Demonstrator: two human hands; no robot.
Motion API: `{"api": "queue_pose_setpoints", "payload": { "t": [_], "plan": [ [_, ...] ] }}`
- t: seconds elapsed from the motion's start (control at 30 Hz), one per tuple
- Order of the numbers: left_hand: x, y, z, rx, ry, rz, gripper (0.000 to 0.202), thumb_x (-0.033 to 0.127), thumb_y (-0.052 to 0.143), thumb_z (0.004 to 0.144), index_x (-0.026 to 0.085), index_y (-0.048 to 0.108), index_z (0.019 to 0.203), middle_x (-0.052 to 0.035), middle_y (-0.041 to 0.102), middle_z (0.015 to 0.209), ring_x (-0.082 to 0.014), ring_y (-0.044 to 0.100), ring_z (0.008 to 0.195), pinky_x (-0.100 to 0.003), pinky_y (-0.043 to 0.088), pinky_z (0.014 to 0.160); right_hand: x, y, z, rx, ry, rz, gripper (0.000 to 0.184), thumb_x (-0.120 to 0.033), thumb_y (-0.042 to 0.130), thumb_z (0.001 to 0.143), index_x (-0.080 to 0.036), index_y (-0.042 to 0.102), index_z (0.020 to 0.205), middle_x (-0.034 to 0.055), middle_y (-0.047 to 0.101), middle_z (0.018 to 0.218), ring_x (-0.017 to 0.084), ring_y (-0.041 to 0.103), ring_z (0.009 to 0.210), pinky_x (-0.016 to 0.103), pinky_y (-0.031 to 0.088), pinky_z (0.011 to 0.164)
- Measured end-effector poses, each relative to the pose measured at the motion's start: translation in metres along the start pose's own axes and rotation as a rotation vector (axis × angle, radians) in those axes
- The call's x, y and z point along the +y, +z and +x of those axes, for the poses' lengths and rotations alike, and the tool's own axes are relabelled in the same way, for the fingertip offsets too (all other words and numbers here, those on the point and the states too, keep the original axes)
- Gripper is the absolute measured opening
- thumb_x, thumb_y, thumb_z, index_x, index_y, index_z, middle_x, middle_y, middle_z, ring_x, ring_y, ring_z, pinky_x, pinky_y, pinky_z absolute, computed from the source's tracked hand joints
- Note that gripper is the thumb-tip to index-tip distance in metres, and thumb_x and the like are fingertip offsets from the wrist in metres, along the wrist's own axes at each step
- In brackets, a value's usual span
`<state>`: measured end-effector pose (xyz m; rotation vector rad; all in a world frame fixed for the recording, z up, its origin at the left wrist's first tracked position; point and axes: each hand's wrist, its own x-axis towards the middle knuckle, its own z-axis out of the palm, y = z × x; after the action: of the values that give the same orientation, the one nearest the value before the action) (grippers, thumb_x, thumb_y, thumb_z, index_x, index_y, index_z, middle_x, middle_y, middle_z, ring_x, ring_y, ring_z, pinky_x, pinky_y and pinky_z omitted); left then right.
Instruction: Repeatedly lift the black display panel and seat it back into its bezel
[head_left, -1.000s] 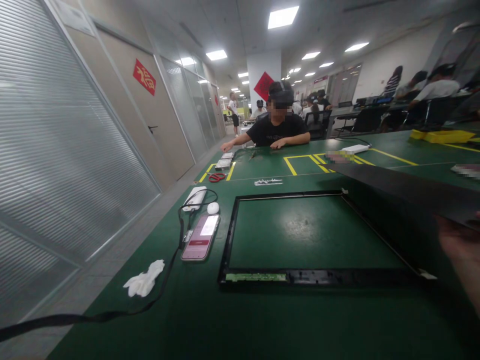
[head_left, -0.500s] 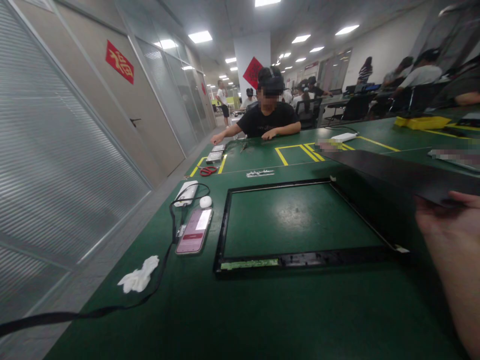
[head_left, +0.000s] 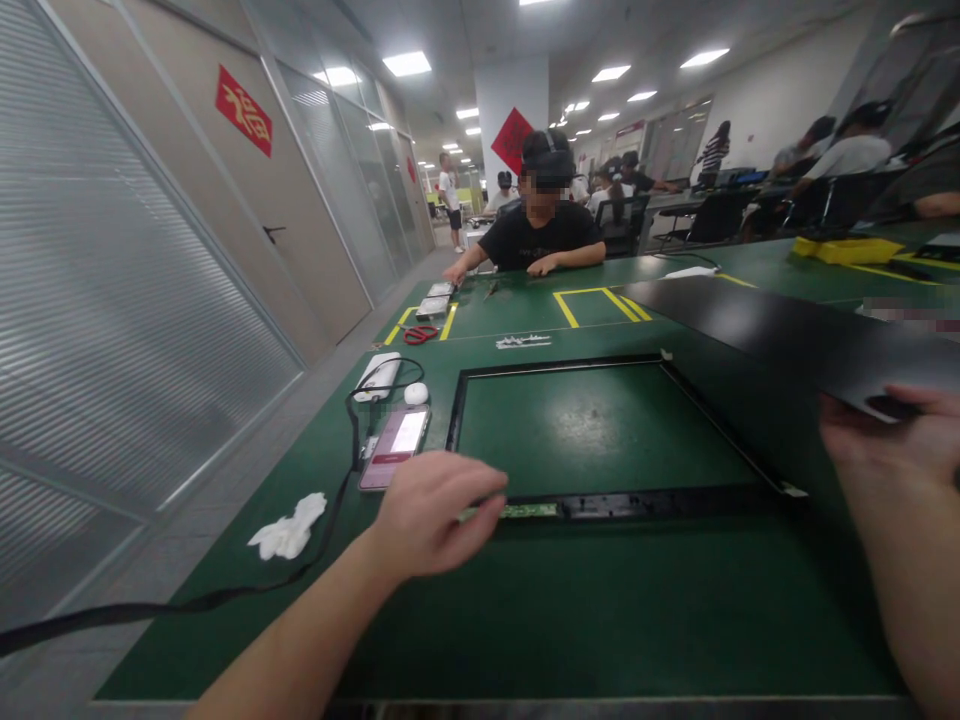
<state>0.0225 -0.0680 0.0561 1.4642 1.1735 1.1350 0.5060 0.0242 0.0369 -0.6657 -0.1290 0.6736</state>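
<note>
Two-toned by its glossy sheen, the smooth green bench [head_left: 600, 625] spreads from its near edge to the black, hollow rectangular frame [head_left: 660, 503]. Over the frame's near-left corner hovers the left hand [head_left: 442, 512], thumb and fingertips close; whether they pinch anything, I cannot tell. Right of the frame, the right hand [head_left: 896, 440] pinches the near edge of a thin, flat black panel [head_left: 750, 318], tilted. Beyond the frame's far edge lie slim white strips [head_left: 523, 342].
</note>
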Motion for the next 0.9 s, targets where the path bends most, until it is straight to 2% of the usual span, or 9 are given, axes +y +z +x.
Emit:
{"api": "queue_pose_setpoints", "payload": {
  "t": [0.07,0.17,0.23,0.37,0.43,0.53,0.67,0.77,0.9],
  "plan": [
    [-0.01,0.009,0.025,-0.012,0.068,0.121,0.016,0.033,0.084,0.073,0.023,0.078,0.083,-0.0089,0.076,0.092,-0.0279,0.068,0.09,-0.039,0.055,0.088,0.0,0.001,-0.002,-0.053,0.012,-0.002,0.033,-0.011,0.048,0.046,-0.022,0.048,0.077,0.003,0.064,0.098,0.018,0.067,0.079,0.03,0.058,0.05],
    [-0.032,0.01,0.057,0.173,-0.066,-0.106,0.028,0.038,0.081,0.074,0.018,0.072,0.09,-0.0098,0.076,0.093,-0.0248,0.07,0.083,-0.034,0.057,0.072,0.001,-0.001,0.001,-0.113,0.038,-0.047,0.035,-0.012,0.05,0.046,-0.023,0.05,0.079,0.0012,0.064,0.093,0.018,0.067,0.075,0.031,0.057,0.048],
    [-0.046,0.004,0.066,0.219,-0.125,-0.255,0.033,0.035,0.082,0.074,0.015,0.07,0.097,-0.0122,0.076,0.103,-0.0227,0.071,0.089,-0.033,0.057,0.079,0.003,-0.006,0.006,-0.118,0.058,-0.106,0.033,-0.014,0.053,0.045,-0.023,0.048,0.077,0.0014,0.063,0.087,0.019,0.066,0.07,0.03,0.054,0.044],
    [-0.054,-0.004,0.066,0.175,-0.19,-0.474,0.036,0.029,0.074,0.084,0.012,0.066,0.115,-0.0176,0.073,0.119,-0.024,0.073,0.104,-0.035,0.056,0.094,0.007,-0.015,0.011,-0.133,0.142,-0.248,0.026,-0.019,0.057,0.047,-0.023,0.044,0.069,0.0013,0.064,0.076,0.023,0.066,0.064,0.037,0.053,0.041],
    [-0.051,-0.004,0.065,0.143,-0.24,-0.581,0.034,0.029,0.067,0.09,0.012,0.063,0.12,-0.0186,0.072,0.123,-0.0247,0.072,0.11,-0.035,0.054,0.099,0.01,-0.016,0.007,-0.184,0.203,-0.309,0.025,-0.021,0.057,0.048,-0.024,0.051,0.072,0.0027,0.068,0.077,0.027,0.069,0.068,0.046,0.058,0.048],
    [-0.044,-0.005,0.064,0.107,-0.313,-0.687,0.032,0.036,0.062,0.093,0.012,0.065,0.115,-0.0171,0.076,0.114,-0.0259,0.072,0.111,-0.035,0.055,0.099,0.015,-0.013,-0.006,-0.235,0.315,-0.36,0.032,-0.024,0.057,0.048,-0.024,0.063,0.08,0.0059,0.074,0.083,0.032,0.072,0.074,0.057,0.061,0.063],
    [-0.043,-0.014,0.059,0.037,-0.293,-0.631,0.046,0.039,0.074,0.08,0.016,0.068,0.119,-0.0109,0.078,0.109,-0.0325,0.072,0.108,-0.042,0.059,0.092,0.019,-0.009,-0.02,-0.294,0.465,-0.415,0.035,-0.023,0.057,0.049,-0.024,0.068,0.082,0.0059,0.077,0.084,0.034,0.074,0.078,0.058,0.061,0.074],
    [-0.046,-0.021,0.057,-0.013,-0.249,-0.57,0.061,0.022,0.083,0.064,0.018,0.068,0.123,-0.0084,0.079,0.107,-0.0304,0.076,0.095,-0.036,0.061,0.079,0.021,-0.008,-0.022,-0.372,0.552,-0.504,0.037,-0.018,0.058,0.049,-0.024,0.069,0.084,0.0045,0.077,0.083,0.032,0.075,0.074,0.054,0.063,0.072],
    [-0.05,-0.025,0.061,0.077,-0.263,-0.519,0.049,0.024,0.083,0.065,0.015,0.071,0.112,-0.0081,0.08,0.097,-0.0229,0.075,0.073,-0.028,0.057,0.062,0.024,-0.007,-0.018,-0.508,0.68,-0.662,0.046,-0.008,0.062,0.054,-0.024,0.072,0.097,0.0039,0.079,0.089,0.03,0.075,0.072,0.047,0.063,0.064]
  ]
}}
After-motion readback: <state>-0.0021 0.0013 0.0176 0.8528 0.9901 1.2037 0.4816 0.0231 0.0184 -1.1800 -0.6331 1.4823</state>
